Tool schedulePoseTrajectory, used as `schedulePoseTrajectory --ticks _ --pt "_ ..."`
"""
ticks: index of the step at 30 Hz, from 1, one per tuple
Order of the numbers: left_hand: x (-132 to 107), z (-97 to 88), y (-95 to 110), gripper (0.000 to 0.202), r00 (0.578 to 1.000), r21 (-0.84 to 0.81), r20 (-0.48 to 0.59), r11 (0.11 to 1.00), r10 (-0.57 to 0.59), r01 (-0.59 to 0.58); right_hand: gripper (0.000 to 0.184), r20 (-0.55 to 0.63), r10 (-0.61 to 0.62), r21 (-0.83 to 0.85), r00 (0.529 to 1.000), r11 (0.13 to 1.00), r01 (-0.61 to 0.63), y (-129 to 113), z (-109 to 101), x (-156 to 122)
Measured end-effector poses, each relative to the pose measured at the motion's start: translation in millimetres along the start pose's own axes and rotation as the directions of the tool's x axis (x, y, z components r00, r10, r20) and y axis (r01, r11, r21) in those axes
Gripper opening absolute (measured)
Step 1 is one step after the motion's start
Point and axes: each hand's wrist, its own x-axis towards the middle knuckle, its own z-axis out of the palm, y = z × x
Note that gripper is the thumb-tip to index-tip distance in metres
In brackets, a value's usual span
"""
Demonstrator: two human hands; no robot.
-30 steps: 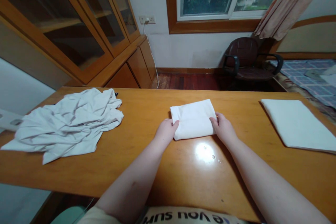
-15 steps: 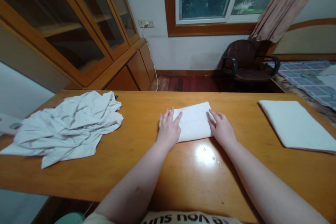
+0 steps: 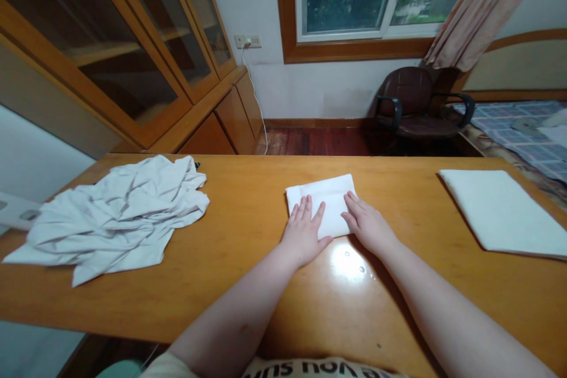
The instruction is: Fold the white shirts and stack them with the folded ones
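A small folded white cloth (image 3: 330, 195) lies flat on the wooden table (image 3: 239, 283), a little beyond the middle. My left hand (image 3: 305, 233) rests on its lower left part, fingers spread and pointing away from me. On the cloth's right side lies my right hand (image 3: 365, 218), palm down, with the fingers stretched out and the thumb apart. Parts of the cloth's near and right edges are hidden under the hands.
A crumpled white cloth (image 3: 128, 212) is heaped on the table's left. A larger folded white cloth (image 3: 505, 207) lies at the right. Beyond the table stand a glass-fronted cabinet (image 3: 177, 112), a dark armchair (image 3: 410, 97) and a bed (image 3: 522, 124).
My left hand has moved right and nearer, from the cloth's left edge onto its lower part. My right hand has shifted slightly left onto the cloth.
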Motion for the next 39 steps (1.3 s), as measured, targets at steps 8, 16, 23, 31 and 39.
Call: schedulePoseTrajectory --ticks 8,16,23,31,39 --pt "4 -4.2 -5 0.067 0.997 -0.061 -0.005 0.996 -0.072 0.072 0.057 0.044 0.105 -0.088 0.993 0.991 -0.101 -13 -5 -4" --pt "7 2.1 -11 0.073 0.997 -0.009 -0.017 0.998 -0.069 0.068 0.046 -0.203 -0.045 -0.076 0.978 0.997 0.030 -31 -12 -13" --pt "7 2.5 -11 0.070 0.998 -0.059 -0.032 0.997 -0.056 0.054 0.058 -0.012 -0.223 0.043 0.975 0.974 0.223 -60 -11 31" --pt "5 0.6 -9 0.072 0.992 -0.071 -0.027 0.990 -0.122 0.120 0.061 0.055 -0.041 -0.116 0.998 0.992 0.047 -32 9 52" --pt "6 -7.6 -2 0.085 0.904 -0.038 0.010 0.903 -0.428 0.428 0.067 0.024 0.176 -0.152 0.984 0.973 -0.171 -10 10 44"
